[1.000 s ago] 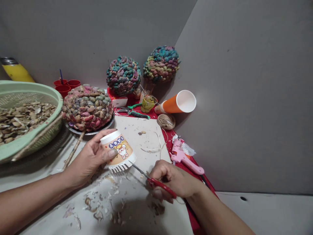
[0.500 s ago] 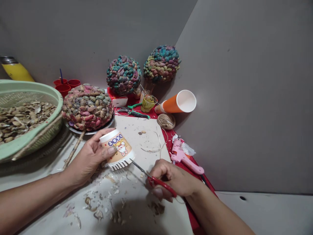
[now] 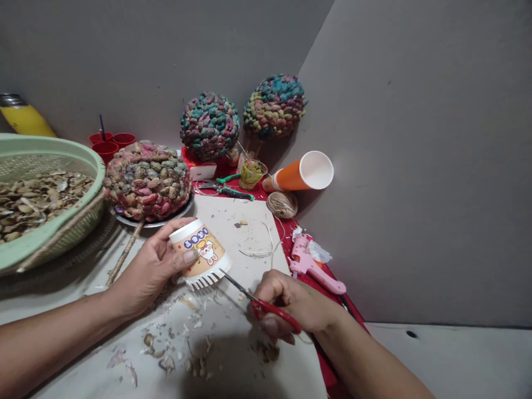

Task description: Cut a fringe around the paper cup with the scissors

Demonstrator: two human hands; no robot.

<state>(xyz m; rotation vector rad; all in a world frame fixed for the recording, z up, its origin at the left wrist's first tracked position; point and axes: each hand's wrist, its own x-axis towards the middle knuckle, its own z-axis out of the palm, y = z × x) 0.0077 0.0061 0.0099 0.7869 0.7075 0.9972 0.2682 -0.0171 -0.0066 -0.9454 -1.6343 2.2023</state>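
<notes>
A paper cup [image 3: 208, 252] with a cartoon rabbit print is gripped in my left hand [image 3: 160, 263], thumb on its printed side. Its lower edge is cut into a row of short white strips along the left part. My right hand [image 3: 291, 305] is closed round the red handles of a pair of scissors [image 3: 245, 291]. The blade tips meet the cup's edge at the right end of the cut strips. Shell scraps [image 3: 166, 363] are scattered on the pale board [image 3: 233, 327] below both hands.
At left stands a green basket [image 3: 89, 213] of shells, beside a shell-covered ball [image 3: 147, 180] in a metal dish. Two more such balls [image 3: 210, 124], pliers [image 3: 226, 188], twine [image 3: 282, 205], orange cups [image 3: 288, 176] and a pink glue gun [image 3: 316, 266] lie near the grey walls.
Both hands, the cup and the scissors stay almost in the same place. The camera view has shifted very slightly.
</notes>
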